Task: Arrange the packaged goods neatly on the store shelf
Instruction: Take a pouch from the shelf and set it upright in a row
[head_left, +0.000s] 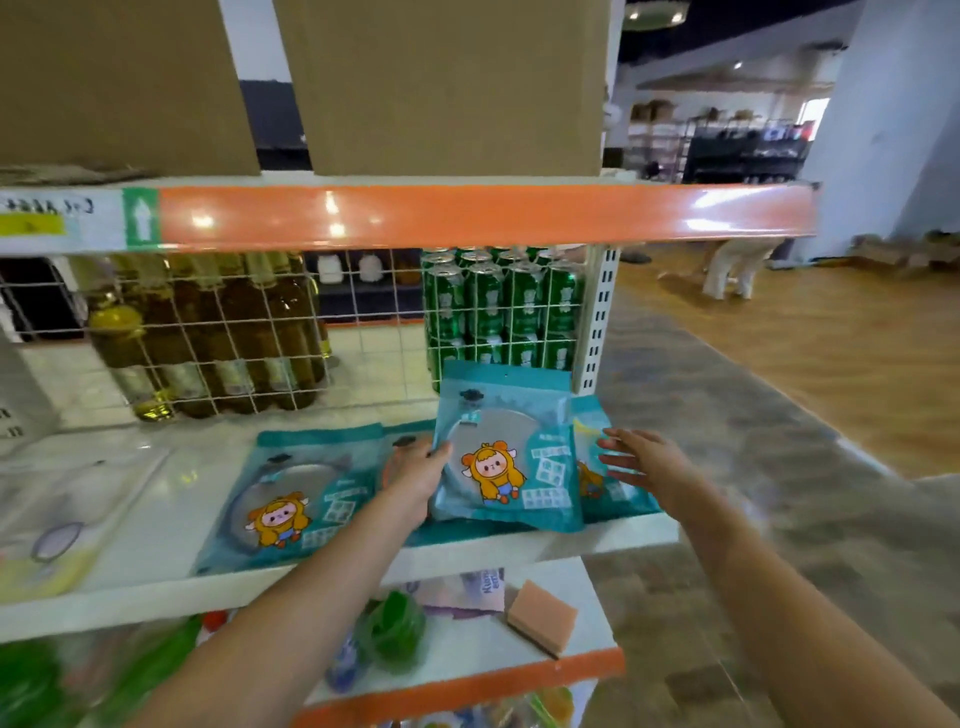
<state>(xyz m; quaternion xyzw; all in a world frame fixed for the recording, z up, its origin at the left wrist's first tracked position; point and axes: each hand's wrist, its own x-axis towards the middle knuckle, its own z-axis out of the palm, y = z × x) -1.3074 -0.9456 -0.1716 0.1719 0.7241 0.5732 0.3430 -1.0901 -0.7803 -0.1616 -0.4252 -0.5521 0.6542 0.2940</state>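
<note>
While left hand (415, 480) is gripping left edge of raised teal packet (511, 457), fingers curled round it, right hand (641, 462) is hovering released just beside right edge. Packet is tilting over front lip of shelf (613, 540), lying on other teal packets (615, 483); one-sided hold is risking slip to floor. Flat packet (291, 499) is lying left. Wire grid (228, 332) fronting oil bottles (208, 332) and green cans (498, 306) is limiting push-back depth.
</note>
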